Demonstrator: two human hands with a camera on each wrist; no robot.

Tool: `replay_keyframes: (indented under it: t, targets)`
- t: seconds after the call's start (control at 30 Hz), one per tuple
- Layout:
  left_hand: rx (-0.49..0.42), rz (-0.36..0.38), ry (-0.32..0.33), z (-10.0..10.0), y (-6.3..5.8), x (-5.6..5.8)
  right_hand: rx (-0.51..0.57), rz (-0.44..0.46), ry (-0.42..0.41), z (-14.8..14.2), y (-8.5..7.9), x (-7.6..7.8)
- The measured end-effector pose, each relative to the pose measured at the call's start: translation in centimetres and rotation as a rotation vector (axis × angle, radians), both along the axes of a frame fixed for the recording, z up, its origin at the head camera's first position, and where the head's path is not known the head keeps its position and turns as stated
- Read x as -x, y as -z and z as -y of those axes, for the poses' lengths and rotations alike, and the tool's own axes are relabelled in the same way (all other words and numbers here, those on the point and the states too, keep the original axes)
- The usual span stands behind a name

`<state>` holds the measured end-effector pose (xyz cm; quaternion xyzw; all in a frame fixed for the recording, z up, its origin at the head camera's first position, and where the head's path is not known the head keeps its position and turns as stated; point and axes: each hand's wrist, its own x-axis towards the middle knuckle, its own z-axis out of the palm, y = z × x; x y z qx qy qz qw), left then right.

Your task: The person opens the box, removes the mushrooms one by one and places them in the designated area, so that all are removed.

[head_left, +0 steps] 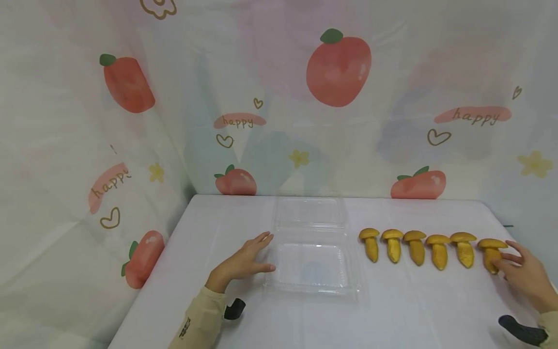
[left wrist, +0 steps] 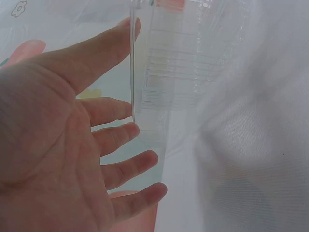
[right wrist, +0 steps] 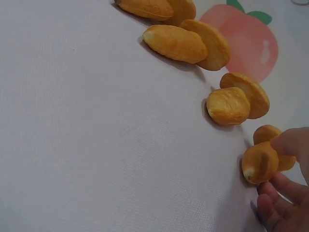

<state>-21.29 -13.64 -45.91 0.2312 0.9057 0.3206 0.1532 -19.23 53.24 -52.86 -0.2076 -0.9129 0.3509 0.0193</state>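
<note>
A clear plastic clamshell box (head_left: 311,264) lies with its lid (head_left: 310,213) folded back on the white table. My left hand (head_left: 244,261) is at the box's left side, fingers spread and fairly straight; in the left wrist view its thumb and fingertips (left wrist: 128,129) meet or nearly meet the clear edge. Several yellow-brown mushrooms (head_left: 416,247) lie in a row to the right of the box, caps toward the back. At the row's right end, my right hand (head_left: 525,274) pinches the last mushroom (right wrist: 260,162) by its stem, thumb on one side and fingers on the other.
A white cloth (head_left: 405,310) covers the table. Behind and to the left hangs a curtain (head_left: 279,97) printed with fruit, hearts and the word "happy". Black straps or mounts (head_left: 234,309) show at both wrists.
</note>
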Motion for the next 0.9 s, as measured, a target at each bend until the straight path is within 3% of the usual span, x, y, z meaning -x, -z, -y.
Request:
replay_keyframes:
  t: [0.37, 0.7, 0.9]
  targets:
    - [0.0, -0.006, -0.006, -0.1, 0.0, 0.1, 0.021, 0.025, 0.02, -0.6, -0.5, -0.1]
    - [-0.005, -0.005, -0.01, 0.0, 0.1, 0.0, 0.026, 0.054, 0.063, 1.8, -4.7, -1.2]
    - [-0.009, -0.001, -0.014, 0.0, 0.1, 0.0, -0.023, -0.053, 0.029, 3.3, -6.4, -1.5]
